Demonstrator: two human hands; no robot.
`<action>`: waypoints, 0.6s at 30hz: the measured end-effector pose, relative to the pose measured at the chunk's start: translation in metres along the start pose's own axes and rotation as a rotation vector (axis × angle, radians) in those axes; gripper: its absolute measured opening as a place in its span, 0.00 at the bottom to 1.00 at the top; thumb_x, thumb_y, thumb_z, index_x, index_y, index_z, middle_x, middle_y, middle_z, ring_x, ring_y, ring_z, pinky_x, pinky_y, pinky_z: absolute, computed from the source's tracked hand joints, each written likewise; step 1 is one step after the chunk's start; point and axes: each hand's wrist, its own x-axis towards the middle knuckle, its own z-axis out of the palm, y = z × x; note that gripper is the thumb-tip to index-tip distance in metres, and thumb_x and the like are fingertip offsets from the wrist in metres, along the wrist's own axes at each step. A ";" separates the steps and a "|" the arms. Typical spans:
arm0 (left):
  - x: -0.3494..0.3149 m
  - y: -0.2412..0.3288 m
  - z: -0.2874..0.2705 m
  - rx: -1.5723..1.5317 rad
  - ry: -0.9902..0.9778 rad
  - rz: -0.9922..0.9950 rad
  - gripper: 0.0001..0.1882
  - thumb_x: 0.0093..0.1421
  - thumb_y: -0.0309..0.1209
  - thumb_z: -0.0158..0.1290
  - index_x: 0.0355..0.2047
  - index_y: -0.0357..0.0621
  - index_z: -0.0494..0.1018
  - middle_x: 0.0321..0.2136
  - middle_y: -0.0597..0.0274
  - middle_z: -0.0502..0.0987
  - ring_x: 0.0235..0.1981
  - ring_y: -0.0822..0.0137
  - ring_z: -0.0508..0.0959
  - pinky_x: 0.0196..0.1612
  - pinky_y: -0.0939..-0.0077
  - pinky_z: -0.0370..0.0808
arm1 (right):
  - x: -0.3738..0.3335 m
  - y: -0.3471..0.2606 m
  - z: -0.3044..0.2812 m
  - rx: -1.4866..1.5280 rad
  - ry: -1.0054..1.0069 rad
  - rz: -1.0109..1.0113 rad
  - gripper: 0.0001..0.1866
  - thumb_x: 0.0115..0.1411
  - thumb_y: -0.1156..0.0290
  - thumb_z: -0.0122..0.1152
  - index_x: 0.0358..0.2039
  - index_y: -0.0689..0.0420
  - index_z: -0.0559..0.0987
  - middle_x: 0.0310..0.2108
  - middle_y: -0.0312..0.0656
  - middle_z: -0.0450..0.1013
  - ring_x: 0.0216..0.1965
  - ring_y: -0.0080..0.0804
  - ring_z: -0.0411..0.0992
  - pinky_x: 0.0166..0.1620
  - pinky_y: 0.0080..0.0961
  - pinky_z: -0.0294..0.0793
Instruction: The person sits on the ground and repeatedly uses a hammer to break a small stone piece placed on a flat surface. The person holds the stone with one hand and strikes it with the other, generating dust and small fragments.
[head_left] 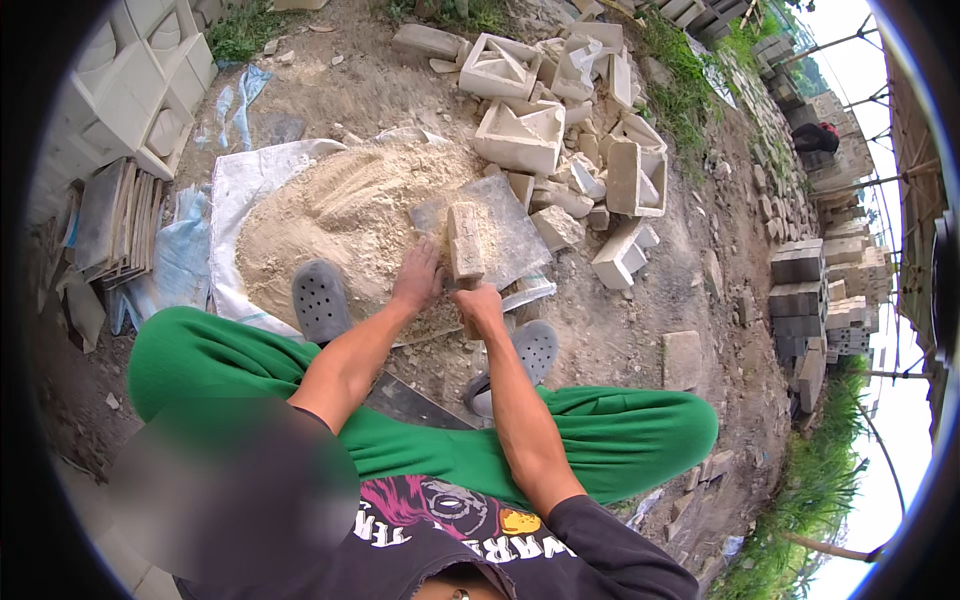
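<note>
My right hand (481, 304) is wrapped round the short handle of a wooden mallet (466, 240). The mallet's blocky, dust-coated head rests over a flat grey slab (520, 228) strewn with pale crumbs. Beside the mallet, my left hand (418, 274) lies with its fingers stretched out at the slab's near left edge, touching the pale powder. A broad heap of cream-coloured powder (330, 205) spreads leftward from the slab. Under the heap lies a white woven sack (228, 190), its edges showing at the left and near the slab's lower right corner.
Broken cream plaster-like blocks (520, 137) are piled beyond the slab. My grey clogs (321, 300) stand either side of my hands. Leaning thin boards (120, 215) and pale moulded blocks (140, 70) stand at left. Stacked grey blocks (797, 290) are at right, with a lone block (682, 360) nearer.
</note>
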 end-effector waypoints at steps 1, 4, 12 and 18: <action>0.001 0.004 -0.002 -0.017 -0.006 0.003 0.31 0.67 0.37 0.47 0.65 0.31 0.59 0.68 0.40 0.58 0.70 0.46 0.56 0.71 0.54 0.53 | 0.005 -0.001 -0.007 -0.095 -0.007 0.000 0.17 0.48 0.64 0.69 0.27 0.69 0.81 0.19 0.46 0.78 0.19 0.36 0.78 0.26 0.32 0.78; 0.002 0.008 -0.008 -0.060 0.013 0.015 0.32 0.67 0.38 0.48 0.66 0.30 0.58 0.68 0.40 0.57 0.71 0.47 0.55 0.71 0.53 0.54 | 0.006 -0.006 -0.021 -0.025 0.019 -0.002 0.21 0.45 0.58 0.67 0.31 0.66 0.84 0.26 0.55 0.80 0.32 0.47 0.82 0.39 0.37 0.79; 0.000 0.011 -0.002 -0.044 0.058 0.046 0.32 0.67 0.40 0.48 0.65 0.29 0.60 0.69 0.40 0.56 0.71 0.47 0.55 0.71 0.54 0.53 | 0.002 0.007 -0.008 0.071 0.329 -0.294 0.14 0.51 0.63 0.68 0.23 0.64 0.82 0.15 0.41 0.75 0.18 0.30 0.76 0.26 0.28 0.75; -0.003 0.011 0.001 0.075 0.015 -0.018 0.38 0.66 0.45 0.48 0.66 0.27 0.56 0.69 0.38 0.55 0.72 0.45 0.53 0.72 0.52 0.50 | 0.011 0.018 -0.025 0.082 -0.015 0.080 0.23 0.45 0.59 0.70 0.31 0.70 0.83 0.29 0.54 0.81 0.33 0.43 0.82 0.38 0.35 0.79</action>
